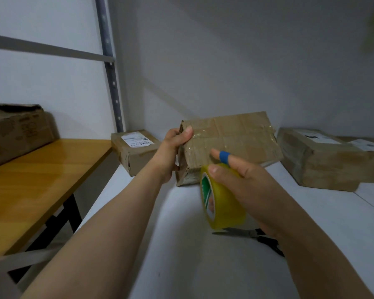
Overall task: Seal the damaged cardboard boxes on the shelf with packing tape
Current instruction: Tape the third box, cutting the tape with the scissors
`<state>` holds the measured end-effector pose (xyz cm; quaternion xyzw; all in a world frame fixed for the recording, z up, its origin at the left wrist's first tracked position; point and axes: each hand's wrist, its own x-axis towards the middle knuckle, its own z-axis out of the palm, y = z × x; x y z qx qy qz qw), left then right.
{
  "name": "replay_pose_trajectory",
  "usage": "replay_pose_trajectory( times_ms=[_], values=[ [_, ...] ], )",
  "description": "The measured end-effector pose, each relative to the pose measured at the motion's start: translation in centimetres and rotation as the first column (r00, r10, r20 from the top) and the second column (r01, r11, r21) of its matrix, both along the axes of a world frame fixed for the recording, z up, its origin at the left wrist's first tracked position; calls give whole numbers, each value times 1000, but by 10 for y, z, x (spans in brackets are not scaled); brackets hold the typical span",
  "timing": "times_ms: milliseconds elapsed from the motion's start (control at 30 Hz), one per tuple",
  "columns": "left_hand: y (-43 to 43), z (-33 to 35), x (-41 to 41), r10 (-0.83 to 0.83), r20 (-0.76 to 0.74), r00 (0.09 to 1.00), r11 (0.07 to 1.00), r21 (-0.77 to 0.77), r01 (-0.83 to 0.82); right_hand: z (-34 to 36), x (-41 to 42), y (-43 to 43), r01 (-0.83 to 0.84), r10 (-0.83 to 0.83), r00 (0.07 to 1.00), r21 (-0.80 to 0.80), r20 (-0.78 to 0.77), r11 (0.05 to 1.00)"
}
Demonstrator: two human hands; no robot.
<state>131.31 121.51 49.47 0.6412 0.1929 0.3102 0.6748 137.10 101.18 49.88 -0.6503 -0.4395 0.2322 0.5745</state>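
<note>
A worn brown cardboard box (233, 139) stands tilted on the white shelf (181, 244), its taped face turned toward me. My left hand (173, 152) grips its left end, thumb on the front face near the top corner. My right hand (244, 182) holds a yellowish roll of packing tape (220, 201) just in front of the box's lower edge, thumb on top of the roll. Its index finger, with a blue band, points at the box face. Clear tape strips shine across the box.
A smaller labelled box (136, 149) sits at the back left of the shelf, and two labelled boxes (324, 160) lie at the right. Scissors (259, 236) lie on the shelf under my right wrist. A wooden table (37, 182) with a torn box (15, 130) stands to the left.
</note>
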Motion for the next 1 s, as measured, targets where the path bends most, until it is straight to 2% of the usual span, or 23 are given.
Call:
replay_pose_trajectory(
  times_ms=[167, 267, 367, 500, 667, 700, 767, 833, 900, 1000],
  values=[
    [1, 10, 8, -18, -60, 998, 1000, -7, 17, 7, 2, 10, 66, -51, 993, -146, 102, 987],
    [-7, 26, 14, 3, -114, 994, 1000, 11, -2, 8, 0, 12, 46, -27, 991, -147, 129, 988],
    [1, 24, 19, 62, -134, 989, 991, 127, -45, -4, 0, 14, 28, -3, 989, -160, 150, 987],
    [-5, 20, 12, 116, -55, 992, 965, 243, -99, -22, -1, 13, -82, 110, 986, -206, 127, 975],
    [-11, 13, 13, 230, -21, 973, 931, 295, -213, -14, 9, 5, -26, 73, 967, -189, 246, 982],
    [-14, 15, 12, 282, -29, 959, 908, 330, -257, -10, 11, 4, 6, 38, 962, -163, 270, 987],
    [-24, 17, 5, 423, -50, 905, 840, 396, -371, -5, 16, 2, 55, -25, 974, -129, 225, 990],
    [-36, 16, -6, 498, -75, 864, 825, 349, -445, -4, 23, -1, 72, -56, 985, -98, 161, 993],
    [-47, 10, -20, 484, -114, 868, 859, 254, -445, -6, 29, -3, 126, -105, 973, -91, 207, 988],
    [-61, -2, -38, 334, -243, 911, 937, 194, -291, -3, 35, -2, 158, -131, 963, -101, 238, 982]
  ],
)
